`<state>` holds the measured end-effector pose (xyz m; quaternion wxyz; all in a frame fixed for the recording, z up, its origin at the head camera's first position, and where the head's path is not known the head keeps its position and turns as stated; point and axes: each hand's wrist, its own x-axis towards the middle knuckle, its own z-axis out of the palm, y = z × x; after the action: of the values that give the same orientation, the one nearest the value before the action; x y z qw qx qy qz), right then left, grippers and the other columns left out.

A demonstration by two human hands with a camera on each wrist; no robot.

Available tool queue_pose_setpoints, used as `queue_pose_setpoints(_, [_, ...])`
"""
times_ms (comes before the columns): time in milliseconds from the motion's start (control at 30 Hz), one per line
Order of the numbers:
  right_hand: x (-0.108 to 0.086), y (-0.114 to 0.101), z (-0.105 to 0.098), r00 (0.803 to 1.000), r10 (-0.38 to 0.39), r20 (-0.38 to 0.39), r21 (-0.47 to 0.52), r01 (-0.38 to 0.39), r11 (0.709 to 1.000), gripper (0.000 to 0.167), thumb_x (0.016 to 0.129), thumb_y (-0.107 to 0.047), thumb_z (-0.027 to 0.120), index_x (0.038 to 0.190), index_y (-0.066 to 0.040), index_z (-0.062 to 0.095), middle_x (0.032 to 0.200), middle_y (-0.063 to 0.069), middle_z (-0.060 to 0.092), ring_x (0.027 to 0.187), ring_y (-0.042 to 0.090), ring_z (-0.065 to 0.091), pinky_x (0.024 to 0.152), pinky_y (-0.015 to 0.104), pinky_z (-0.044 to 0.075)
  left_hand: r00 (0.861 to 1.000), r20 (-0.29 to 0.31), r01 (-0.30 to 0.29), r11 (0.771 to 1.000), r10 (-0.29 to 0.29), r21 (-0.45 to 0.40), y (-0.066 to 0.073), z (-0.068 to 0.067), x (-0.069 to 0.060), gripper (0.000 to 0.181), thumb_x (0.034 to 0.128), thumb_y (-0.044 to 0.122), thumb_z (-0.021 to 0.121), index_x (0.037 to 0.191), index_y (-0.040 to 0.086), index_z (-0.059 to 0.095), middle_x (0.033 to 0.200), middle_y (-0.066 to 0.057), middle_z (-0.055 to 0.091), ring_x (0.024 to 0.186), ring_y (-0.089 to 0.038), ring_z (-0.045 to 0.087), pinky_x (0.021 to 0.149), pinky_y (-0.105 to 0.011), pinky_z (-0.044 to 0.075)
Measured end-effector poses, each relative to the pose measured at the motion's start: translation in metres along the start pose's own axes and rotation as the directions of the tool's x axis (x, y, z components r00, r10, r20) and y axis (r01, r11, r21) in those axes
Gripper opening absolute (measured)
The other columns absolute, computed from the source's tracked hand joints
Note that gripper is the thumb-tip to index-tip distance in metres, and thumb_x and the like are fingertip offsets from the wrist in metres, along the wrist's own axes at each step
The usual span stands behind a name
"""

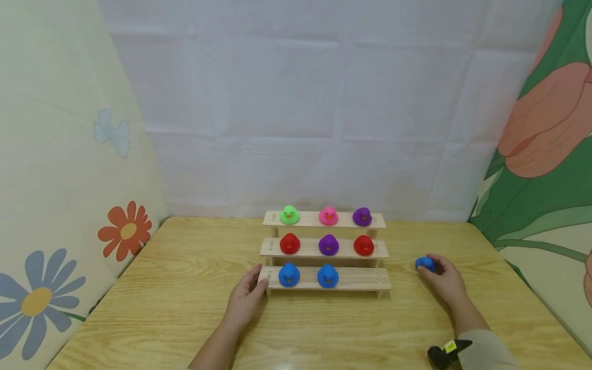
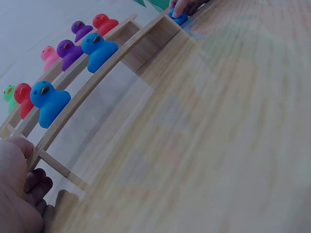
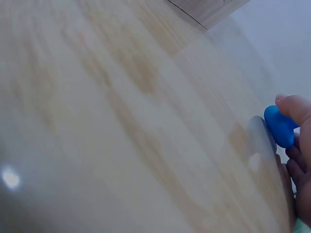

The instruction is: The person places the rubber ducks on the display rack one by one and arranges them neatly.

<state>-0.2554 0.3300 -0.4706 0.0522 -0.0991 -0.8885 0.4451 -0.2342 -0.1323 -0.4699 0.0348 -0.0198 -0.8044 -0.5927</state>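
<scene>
A three-tier wooden rack point(image 1: 356, 280) stands mid-table. My left hand point(image 1: 244, 298) grips the left end of its lowest shelf, thumb on top, as the left wrist view also shows. Two blue rubber ducks point(image 1: 289, 276) sit on that shelf, at its left and middle. The middle shelf carries a red duck point(image 1: 290, 244), a purple duck point(image 1: 329, 245) and another red duck. On the top shelf are a green duck point(image 1: 289, 216), a pink duck point(image 1: 329, 216) and a purple duck point(image 1: 363, 217). To the rack's right, my right hand point(image 1: 446, 281) pinches a blue duck point(image 3: 280, 127) at the table surface.
The wood-grain table point(image 1: 185, 308) reaches back to a white cloth backdrop point(image 1: 300, 103). Printed floral panels point(image 1: 546, 195) flank it on both sides. A black strap device with a yellow label point(image 1: 449, 347) is on my right wrist.
</scene>
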Motion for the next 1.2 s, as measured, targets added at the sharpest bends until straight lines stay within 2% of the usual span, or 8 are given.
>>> queue_pose_setpoints(267, [-0.004,-0.002,0.003,0.999,-0.013,-0.038,0.034,0.014,0.999,0.065,0.095,-0.033,0.064,0.143,0.003,0.041,0.144,0.031,0.043,0.131,0.044,0.044,0.111,0.054,0.037,1.000,-0.004,0.012,1.000,-0.012,-0.011,-0.001,0.001,0.001,0.053,0.1018,0.015,0.052,0.148,-0.006,0.036,0.146,-0.026,0.047,0.137,-0.037,0.044,0.115,-0.050,0.035])
queue_pose_setpoints(500, [-0.011,-0.006,0.003,1.000,0.002,-0.028,0.074,0.000,0.997,0.065,0.096,-0.034,0.063,0.146,0.000,0.039,0.148,0.031,0.040,0.133,0.044,0.045,0.110,0.051,0.040,1.000,-0.004,0.027,1.000,-0.027,-0.013,-0.002,0.002,0.003,0.053,0.1015,0.014,0.052,0.148,-0.005,0.036,0.146,-0.025,0.047,0.139,-0.037,0.043,0.116,-0.050,0.034])
queue_pose_setpoints(733, [-0.023,-0.020,0.006,0.999,0.044,0.010,0.191,-0.045,0.980,0.067,0.095,-0.032,0.065,0.148,-0.003,0.036,0.151,0.028,0.036,0.136,0.044,0.041,0.114,0.052,0.037,0.999,0.000,0.035,0.999,-0.035,-0.015,-0.004,0.002,0.004,0.053,0.1016,0.014,0.052,0.148,-0.004,0.035,0.149,-0.024,0.044,0.140,-0.036,0.040,0.116,-0.050,0.033])
queue_pose_setpoints(800, [-0.027,-0.024,0.007,0.999,0.047,0.012,0.200,-0.048,0.979,0.067,0.095,-0.033,0.065,0.148,-0.004,0.036,0.150,0.027,0.037,0.136,0.042,0.041,0.112,0.048,0.039,0.999,0.001,0.034,0.999,-0.034,-0.015,-0.004,0.002,0.003,0.053,0.1017,0.015,0.052,0.149,-0.004,0.035,0.149,-0.024,0.044,0.141,-0.036,0.040,0.117,-0.050,0.033])
queue_pose_setpoints(900, [-0.031,-0.029,0.009,0.999,0.034,-0.008,0.200,-0.032,0.979,0.065,0.095,-0.035,0.065,0.146,-0.005,0.039,0.148,0.025,0.041,0.133,0.039,0.044,0.102,0.030,0.047,0.999,0.003,0.036,0.999,-0.036,-0.015,-0.004,0.002,0.003,0.053,0.1018,0.016,0.052,0.149,-0.004,0.035,0.149,-0.024,0.044,0.141,-0.037,0.039,0.117,-0.050,0.033])
queue_pose_setpoints(1033, [-0.038,-0.035,0.012,0.999,-0.003,-0.048,0.200,0.013,0.980,0.059,0.094,-0.033,0.066,0.142,-0.005,0.046,0.144,0.021,0.048,0.120,0.020,0.054,0.082,0.008,0.045,0.999,0.006,0.038,0.999,-0.038,-0.009,-0.003,0.001,0.003,0.054,0.1020,0.016,0.052,0.149,-0.003,0.035,0.149,-0.024,0.044,0.141,-0.037,0.039,0.117,-0.050,0.033])
queue_pose_setpoints(1133, [-0.042,-0.041,0.014,0.997,-0.039,-0.064,0.201,0.051,0.978,0.057,0.093,-0.031,0.068,0.140,-0.005,0.049,0.141,0.021,0.051,0.103,-0.003,0.054,0.080,0.006,0.045,0.999,0.006,0.038,0.999,-0.038,-0.008,-0.003,0.001,0.003,0.054,0.1019,0.017,0.052,0.149,-0.003,0.035,0.149,-0.024,0.044,0.141,-0.037,0.040,0.117,-0.050,0.033])
queue_pose_setpoints(1200, [-0.045,-0.044,0.016,0.997,-0.054,-0.062,0.199,0.065,0.978,0.056,0.092,-0.031,0.069,0.139,-0.005,0.051,0.139,0.020,0.053,0.099,-0.007,0.052,0.081,0.007,0.046,0.999,0.007,0.038,0.999,-0.037,-0.010,-0.002,0.001,0.003,0.054,0.1020,0.016,0.052,0.149,-0.003,0.035,0.149,-0.024,0.044,0.140,-0.036,0.040,0.117,-0.050,0.033])
